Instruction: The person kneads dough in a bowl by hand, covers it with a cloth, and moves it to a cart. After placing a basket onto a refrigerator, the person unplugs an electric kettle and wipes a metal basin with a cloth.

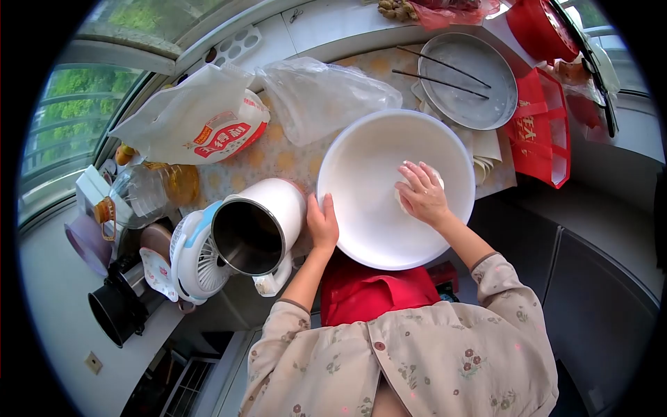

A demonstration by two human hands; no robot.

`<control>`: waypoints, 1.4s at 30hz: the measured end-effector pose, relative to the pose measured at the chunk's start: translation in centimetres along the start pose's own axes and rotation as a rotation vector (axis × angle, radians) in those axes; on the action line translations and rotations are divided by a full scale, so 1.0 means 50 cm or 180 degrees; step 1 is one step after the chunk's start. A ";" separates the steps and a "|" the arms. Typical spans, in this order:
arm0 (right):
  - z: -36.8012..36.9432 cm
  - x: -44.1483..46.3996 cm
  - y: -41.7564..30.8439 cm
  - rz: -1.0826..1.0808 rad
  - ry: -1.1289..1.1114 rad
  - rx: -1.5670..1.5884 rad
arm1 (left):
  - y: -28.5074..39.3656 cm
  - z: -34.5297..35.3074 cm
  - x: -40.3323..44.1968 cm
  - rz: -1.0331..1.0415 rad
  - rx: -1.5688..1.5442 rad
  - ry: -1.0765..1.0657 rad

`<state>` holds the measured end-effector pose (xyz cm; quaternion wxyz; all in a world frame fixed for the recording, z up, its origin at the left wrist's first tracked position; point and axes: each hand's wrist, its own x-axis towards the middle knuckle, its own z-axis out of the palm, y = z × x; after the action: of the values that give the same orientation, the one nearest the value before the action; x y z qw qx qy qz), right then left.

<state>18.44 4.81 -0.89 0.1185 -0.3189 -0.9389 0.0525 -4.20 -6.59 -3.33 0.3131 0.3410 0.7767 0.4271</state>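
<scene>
A large white basin (368, 163) stands at the table edge in front of me. My left hand (322, 221) grips its left rim, thumb up against the side. Inside, my right hand (422, 194) presses down on a small white lump of dough (439, 178), fingers bent over it. Most of the dough is hidden under the palm and fingers; only its edges show. White residue dots the fingers of that hand.
Left of the basin are a white kettle-like pot (278, 201), a small fan (201, 257) and an oil bottle (149, 191). Behind lie a flour bag (201, 118) and clear plastic (326, 94). A metal pan (458, 104) with chopsticks (445, 83) and a red bag (542, 128) stand at right.
</scene>
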 end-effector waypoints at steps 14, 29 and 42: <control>0.100 0.068 0.105 -0.0360 -0.0317 0.0293 | -0.017 0.000 -0.001 0.0015 -0.0134 -0.0025; -0.021 -0.030 -0.013 0.1407 -0.0031 0.0474 | -0.016 -0.002 -0.004 -0.0058 0.0023 -0.0079; 0.116 0.014 0.038 0.0803 0.0096 0.0388 | 0.009 0.000 -0.004 -0.0034 -0.0071 -0.0050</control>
<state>17.55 6.61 -6.71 0.1442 -0.4274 -0.8845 0.1191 -3.99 -6.57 -2.90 0.3253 0.3367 0.7713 0.4313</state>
